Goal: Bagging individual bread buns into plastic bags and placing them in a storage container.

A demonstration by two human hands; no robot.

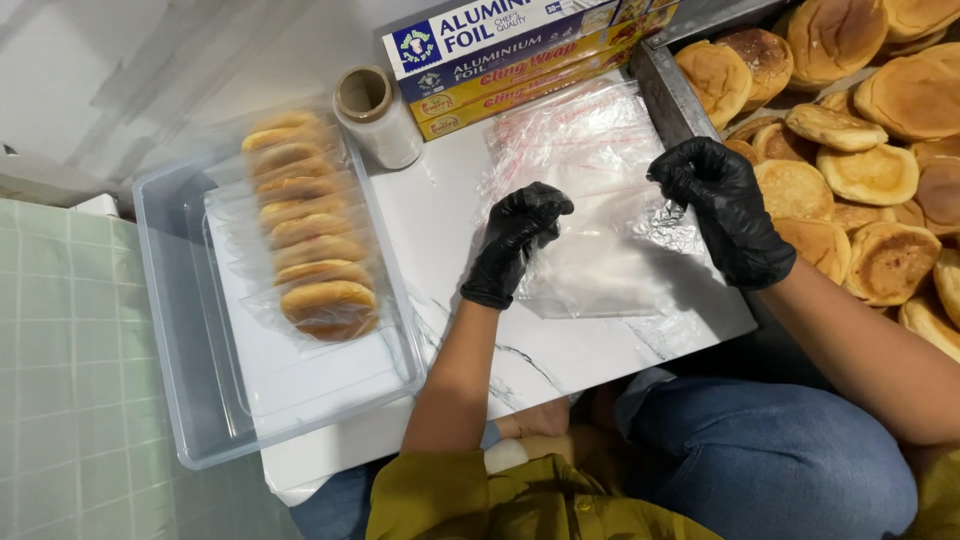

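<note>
both hands wear black gloves and reach forward from bent forearms over a white marbled surface (600,350): the left hand (515,240) curls its fingers shut in a pinching grip on the left edge of a clear zip bag (600,265), and the right hand (725,205), wrist angled inward, pinches the bag's right top edge, its grip likewise closed on the plastic. the bag lies flat on the surface atop a loose stack of like bags (580,130). to the left stands a clear plastic tub (190,330) holding a row of bagged buns (305,235); to the right, a tray of bare buns (870,170); at the far edge, a roll of film (375,115) and boxes of foil and wrap (510,50).
</note>
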